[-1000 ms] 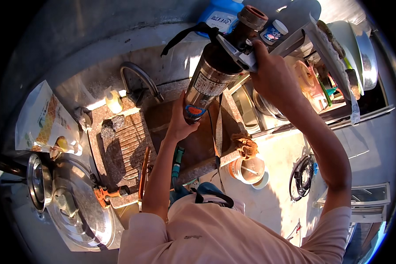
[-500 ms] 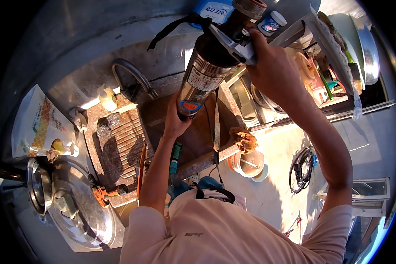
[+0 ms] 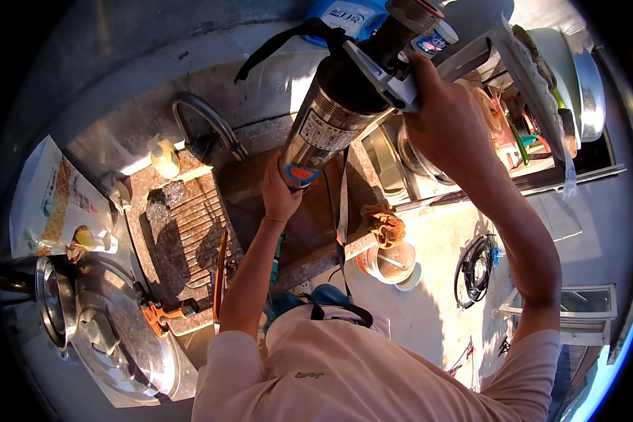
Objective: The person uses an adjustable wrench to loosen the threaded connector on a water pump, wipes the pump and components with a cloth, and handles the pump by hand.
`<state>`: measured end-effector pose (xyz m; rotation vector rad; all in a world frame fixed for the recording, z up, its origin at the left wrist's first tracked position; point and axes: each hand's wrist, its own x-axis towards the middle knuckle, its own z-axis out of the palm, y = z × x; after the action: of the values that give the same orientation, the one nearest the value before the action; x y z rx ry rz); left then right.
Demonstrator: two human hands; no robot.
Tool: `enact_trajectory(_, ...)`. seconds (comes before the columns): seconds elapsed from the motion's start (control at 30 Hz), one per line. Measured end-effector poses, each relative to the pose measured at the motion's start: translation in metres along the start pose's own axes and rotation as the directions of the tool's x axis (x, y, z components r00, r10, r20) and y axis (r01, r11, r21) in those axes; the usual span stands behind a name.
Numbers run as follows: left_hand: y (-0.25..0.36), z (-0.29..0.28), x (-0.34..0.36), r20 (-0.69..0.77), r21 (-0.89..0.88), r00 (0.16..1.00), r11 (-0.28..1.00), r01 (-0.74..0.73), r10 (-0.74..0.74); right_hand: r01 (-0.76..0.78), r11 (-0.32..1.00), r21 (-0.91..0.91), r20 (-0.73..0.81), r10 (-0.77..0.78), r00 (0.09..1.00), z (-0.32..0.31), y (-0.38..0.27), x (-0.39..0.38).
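A steel cylinder (image 3: 325,126), apparently a submersible pump, slants above the sink. It has printed labels, a dark neck and a threaded metal outlet (image 3: 416,15) at its upper end. My left hand (image 3: 283,193) is wrapped round its lower end. Up at the neck, my right hand (image 3: 449,116) is closed on the silver handle of what looks like a strap wrench (image 3: 381,76). From that tool a black strap (image 3: 278,43) trails off to the left. The right fingertips are partly hidden behind the handle.
Below the pump lies the stone sink (image 3: 316,271) with a curved tap (image 3: 214,112). An orange power drill (image 3: 158,313) rests at its left, beside a round steel lid (image 3: 130,337). A blue jug (image 3: 344,17) stands behind. A bucket (image 3: 387,264) and coiled black hose (image 3: 477,271) are on the floor.
The pump's upper end and the silver handle, with my right hand, have shifted slightly right and down. Both hands keep their grips. The surroundings have slid a little left in view.
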<state>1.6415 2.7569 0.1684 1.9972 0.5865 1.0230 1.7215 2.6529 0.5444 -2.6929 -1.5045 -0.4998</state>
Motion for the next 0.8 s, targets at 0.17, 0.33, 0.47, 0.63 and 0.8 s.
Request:
enact_trajectory(0.17, -0.006, 0.008, 0.003, 0.06, -0.272, 0.991, 0.954, 0.129, -0.118, 0.025, 1.0, 0.0, -0.002, -0.025, 1.0, -0.001, 0.003, 0.001)
enact_trajectory(0.33, -0.011, 0.0, 0.01, 0.147, -0.263, 0.987, 0.96, 0.095, -0.057, 0.024, 0.992, 0.127, 0.071, -0.033, 0.997, -0.005, 0.006, 0.003)
enact_trajectory(0.47, -0.002, -0.007, 0.018, 0.16, -0.28, 0.987, 0.959, 0.036, 0.01, 0.033, 0.988, 0.154, 0.08, -0.046, 0.996, -0.004, 0.013, 0.003)
enact_trajectory(0.63, -0.018, -0.029, 0.031, 0.493, -0.456, 0.869, 0.864, 0.211, 0.048, 0.091, 0.969, 0.228, 0.153, -0.128, 0.98, -0.005, 0.028, 0.013)
enact_trajectory(0.8, -0.032, -0.015, 0.019, 0.416, -0.515, 0.898, 0.851, 0.103, 0.143, 0.062, 0.981, 0.184, 0.061, -0.075, 0.995, 0.003, 0.026, -0.018)
